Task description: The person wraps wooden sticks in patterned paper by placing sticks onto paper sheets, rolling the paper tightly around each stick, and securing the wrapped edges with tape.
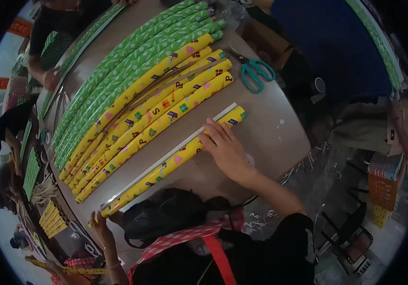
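Observation:
A yellow patterned roll (170,164) in clear film lies slantwise on the table, with a pale strip along its upper side. My right hand (225,152) rests on the roll near its right end, its fingers laid flat over it and slightly apart. At the roll's lower left end is my left hand (103,232), with its fingers closed round the tip. Beyond this roll, several more yellow rolls (154,126) lie side by side, and several green patterned rolls (132,57) lie past them.
Scissors with teal handles (256,73) lie near the table's (280,114) right edge. A black bag (166,213) sits close to my body. Across the table, a co-worker's hand (49,78) is beside a green strip. Other people and rolls are at the left. An orange crate (382,187) stands far right.

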Demonstrator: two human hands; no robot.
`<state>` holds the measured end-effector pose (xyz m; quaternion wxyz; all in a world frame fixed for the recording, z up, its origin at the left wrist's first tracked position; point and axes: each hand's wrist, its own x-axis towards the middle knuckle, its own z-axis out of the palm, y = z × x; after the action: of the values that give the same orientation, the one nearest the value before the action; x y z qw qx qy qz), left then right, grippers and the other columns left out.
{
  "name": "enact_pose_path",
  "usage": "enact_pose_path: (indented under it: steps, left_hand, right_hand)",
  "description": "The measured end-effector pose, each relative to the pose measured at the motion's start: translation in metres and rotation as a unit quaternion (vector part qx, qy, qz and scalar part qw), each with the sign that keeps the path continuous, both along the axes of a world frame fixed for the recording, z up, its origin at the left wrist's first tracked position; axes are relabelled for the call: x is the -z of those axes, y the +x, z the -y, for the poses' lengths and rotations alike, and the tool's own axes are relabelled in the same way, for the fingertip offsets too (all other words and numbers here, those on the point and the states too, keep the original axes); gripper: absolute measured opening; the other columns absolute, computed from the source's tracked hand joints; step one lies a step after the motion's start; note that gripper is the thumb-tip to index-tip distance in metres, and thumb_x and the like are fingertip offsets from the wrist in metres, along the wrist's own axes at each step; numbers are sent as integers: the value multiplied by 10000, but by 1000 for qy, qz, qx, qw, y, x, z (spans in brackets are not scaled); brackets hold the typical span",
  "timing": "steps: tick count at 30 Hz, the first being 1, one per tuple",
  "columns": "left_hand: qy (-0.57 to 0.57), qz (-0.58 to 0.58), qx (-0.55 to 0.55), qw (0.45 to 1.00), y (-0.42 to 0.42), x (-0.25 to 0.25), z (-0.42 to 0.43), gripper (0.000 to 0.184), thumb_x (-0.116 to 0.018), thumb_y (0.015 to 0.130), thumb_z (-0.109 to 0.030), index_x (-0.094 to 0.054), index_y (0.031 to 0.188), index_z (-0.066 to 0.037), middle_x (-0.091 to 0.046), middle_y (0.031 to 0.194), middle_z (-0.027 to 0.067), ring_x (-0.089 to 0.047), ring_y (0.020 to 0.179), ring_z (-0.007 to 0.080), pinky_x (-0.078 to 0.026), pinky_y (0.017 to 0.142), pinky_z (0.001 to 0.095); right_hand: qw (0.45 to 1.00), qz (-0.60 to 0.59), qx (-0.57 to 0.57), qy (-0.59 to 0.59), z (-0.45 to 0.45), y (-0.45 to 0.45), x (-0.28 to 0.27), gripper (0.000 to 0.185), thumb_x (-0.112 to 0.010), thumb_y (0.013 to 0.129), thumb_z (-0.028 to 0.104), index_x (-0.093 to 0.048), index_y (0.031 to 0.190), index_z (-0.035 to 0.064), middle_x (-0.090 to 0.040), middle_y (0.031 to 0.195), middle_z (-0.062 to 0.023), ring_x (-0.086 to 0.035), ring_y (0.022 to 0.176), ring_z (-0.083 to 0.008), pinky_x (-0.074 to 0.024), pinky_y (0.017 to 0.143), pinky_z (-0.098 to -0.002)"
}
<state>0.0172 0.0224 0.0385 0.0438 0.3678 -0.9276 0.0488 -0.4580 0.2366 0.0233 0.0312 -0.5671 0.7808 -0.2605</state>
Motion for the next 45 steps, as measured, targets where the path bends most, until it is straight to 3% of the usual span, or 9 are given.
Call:
enact_pose_path:
  steps: [4, 5, 7, 20, 24, 29, 33, 38, 45]
  left_hand:
    - [133, -72, -101, 983, 32, 27, 13, 542, -564, 763, 89, -462, 1263, -93, -489, 1057, 128, -484, 958, 301, -403, 812, 377]
    - [-9, -8, 18, 1000, 17, 16, 7, 592, -589, 746, 74, -424, 1295, -73, -482, 1068, 129, -472, 972, 306, -400, 811, 385]
    - [-31, 44, -32, 998, 0, 9, -2, 641, -618, 723, 51, -385, 1314, -37, -477, 1079, 132, -461, 995, 310, -393, 826, 386]
    - [81, -147, -146, 975, -11, 16, 1, 449, -563, 809, -41, -440, 1240, -27, -530, 1148, 163, -478, 1104, 327, -395, 905, 402]
    - [52, -68, -48, 995, -7, 16, 15, 399, -512, 840, -91, -440, 1227, -20, -435, 1302, 163, -374, 1241, 319, -291, 1026, 414]
    - [73, -95, 9, 993, -8, 17, 31, 588, -546, 828, -220, -326, 1346, -48, -263, 1428, 154, -204, 1337, 322, -168, 1081, 447]
    - [32, -70, -19, 997, -9, 19, 41, 650, -604, 802, -299, -338, 1371, -135, -456, 1134, 133, -400, 1081, 315, -273, 948, 440]
    - [91, -157, -20, 983, -10, 25, 63, 535, -634, 790, -294, -455, 1272, -146, -454, 1128, 133, -408, 1081, 308, -290, 912, 445]
    - [37, -191, -20, 981, -25, 20, 65, 301, -687, 713, -190, -595, 983, -95, -527, 997, 109, -501, 960, 303, -373, 820, 406]
  right_hand:
    - [1000, -23, -5, -2, 2, -2, -6, 294, -584, 793, 119, -536, 1070, 35, -441, 1202, -148, -368, 1230, -295, -313, 1016, -421]
    - [1000, -16, 4, -5, 3, -2, -8, 296, -602, 780, 114, -548, 1062, 41, -440, 1205, -152, -371, 1228, -296, -323, 1010, -421]
    - [1000, -3, 26, -9, 6, -1, -5, 319, -652, 739, 109, -580, 1049, 81, -437, 1193, -151, -382, 1216, -310, -344, 989, -451]
    - [982, -184, 31, 18, 23, -7, -6, 451, -645, 763, 194, -504, 1190, 153, -479, 970, -79, -499, 925, -252, -374, 919, -410]
    - [988, -130, 43, 65, 27, -5, -6, 444, -603, 819, 282, -449, 1188, 90, -511, 1167, -108, -409, 1198, -273, -248, 1038, -470]
    - [984, -126, -15, 122, 23, -9, -17, 443, -621, 802, 272, -457, 1166, 81, -485, 1226, -143, -338, 1260, -288, -187, 1063, -487]
    - [982, -92, -22, 162, 20, -22, -21, 449, -653, 769, 231, -484, 1171, 123, -495, 1164, -117, -405, 1180, -292, -215, 1049, -474]
    - [983, -75, -33, 162, 25, -30, -27, 541, -654, 763, 320, -468, 1253, 185, -478, 1118, -68, -476, 1075, -255, -207, 1067, -492]
    - [968, -246, 8, 57, 21, 3, -13, 618, -573, 824, 316, -324, 1365, 154, -337, 1372, -69, -322, 1270, -246, -216, 1052, -465]
